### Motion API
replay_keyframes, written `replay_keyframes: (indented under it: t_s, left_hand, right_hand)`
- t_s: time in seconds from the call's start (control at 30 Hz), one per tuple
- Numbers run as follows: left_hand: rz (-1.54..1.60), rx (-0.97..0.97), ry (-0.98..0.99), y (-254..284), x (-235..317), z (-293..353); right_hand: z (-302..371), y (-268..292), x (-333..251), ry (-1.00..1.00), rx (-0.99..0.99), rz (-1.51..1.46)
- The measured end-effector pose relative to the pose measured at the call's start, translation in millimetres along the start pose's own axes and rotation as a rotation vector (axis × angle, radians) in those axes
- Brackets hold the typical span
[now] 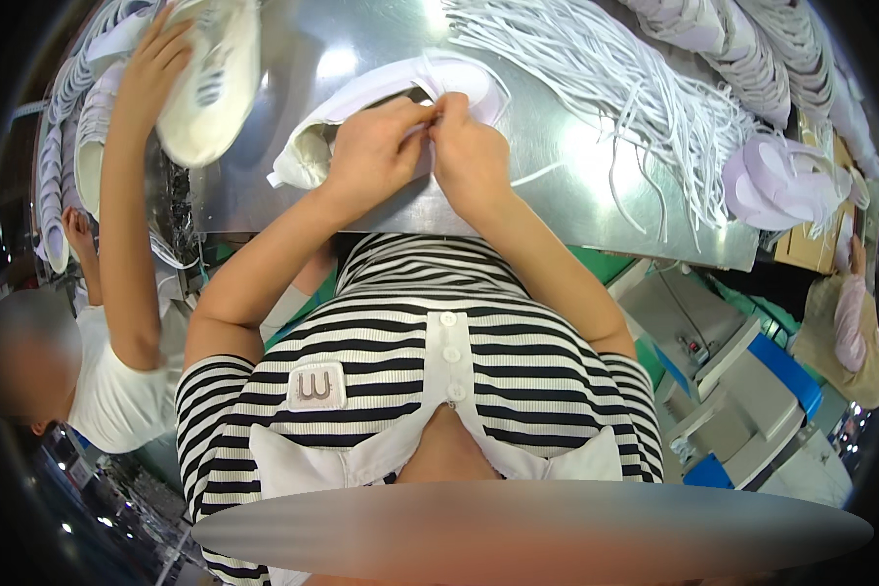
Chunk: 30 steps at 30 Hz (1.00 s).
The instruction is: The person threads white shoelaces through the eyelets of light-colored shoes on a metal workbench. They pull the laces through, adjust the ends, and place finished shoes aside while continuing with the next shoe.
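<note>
A white shoe upper (371,90) lies on the metal table in front of me, its heel opening at the left and its toe at the right. Over its middle, my left hand (379,145) and my right hand (471,156) meet, fingertips pinched together at almost the same spot. Both seem closed on a thin white shoelace, mostly hidden by the fingers. One length of the shoelace (539,175) sticks out to the right from beneath my right hand. Another strand curves around the toe. My left wrist rests close to the heel opening.
A heap of loose white laces (596,88) covers the table's right part, some trailing near its front edge. Lavender-white shoe pieces (781,181) sit at the right corner, with stacked uppers behind. At the left, a co-worker's hand (161,59) touches a cream shoe (210,98).
</note>
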<state>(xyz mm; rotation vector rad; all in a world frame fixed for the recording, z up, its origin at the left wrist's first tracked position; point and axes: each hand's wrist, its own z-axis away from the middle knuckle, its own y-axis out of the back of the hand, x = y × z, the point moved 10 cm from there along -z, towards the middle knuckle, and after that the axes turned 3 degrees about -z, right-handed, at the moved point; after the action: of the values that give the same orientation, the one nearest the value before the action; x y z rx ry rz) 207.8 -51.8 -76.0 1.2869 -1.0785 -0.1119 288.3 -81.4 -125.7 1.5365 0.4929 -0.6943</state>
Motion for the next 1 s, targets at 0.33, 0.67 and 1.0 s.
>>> replay_keyframes:
  t_s: [0.33,0.67,1.0]
  left_hand:
    - [-0.340,0.230,-0.431,38,35,23]
    - [-0.303,0.155,-0.583,35,37,8]
    - [-0.247,0.167,-0.479,36,27,-1]
  right_hand:
    - [30,136,40,-0.199,0.187,-0.319]
    - [-4,101,82,-0.133,-0.043,-0.742]
    - [38,127,106,-0.264,0.115,-0.748]
